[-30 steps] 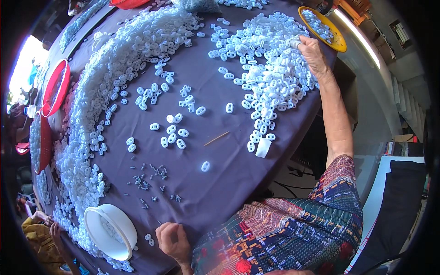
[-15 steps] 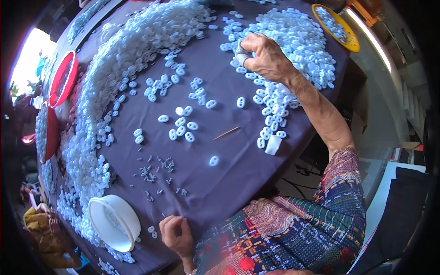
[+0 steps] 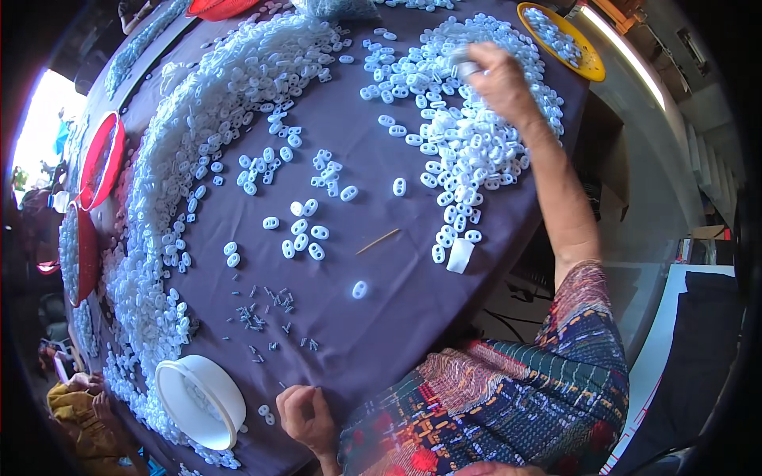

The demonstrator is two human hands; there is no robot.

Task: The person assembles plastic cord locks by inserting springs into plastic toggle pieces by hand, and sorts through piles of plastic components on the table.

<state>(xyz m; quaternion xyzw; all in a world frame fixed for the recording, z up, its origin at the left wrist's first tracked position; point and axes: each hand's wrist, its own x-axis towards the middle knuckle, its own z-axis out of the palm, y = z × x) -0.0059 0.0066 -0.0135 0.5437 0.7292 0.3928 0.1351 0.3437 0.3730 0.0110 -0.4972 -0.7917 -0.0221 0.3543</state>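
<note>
A long bank of two-hole pieces (image 3: 254, 67) spans the left and back of the table (image 3: 341, 151). Another heap (image 3: 476, 155) lies to the right, beneath the right hand (image 3: 500, 79); a dish (image 3: 592, 67) sits right of its far end. Between them lies a stick (image 3: 377, 241). Front left, small pins (image 3: 252, 321) lie beyond a tub (image 3: 232, 401), with the left hand (image 3: 309, 420) to its right.

Has a table (image 3: 389, 333) draped in dark cloth (image 3: 349, 119), bearing heaps and strays of white two-holed oval pieces (image 3: 147, 206), scattered small grey pegs (image 3: 252, 320), a thin stick (image 3: 377, 241), a white square (image 3: 460, 256) and a round white tub (image 3: 228, 401).
</note>
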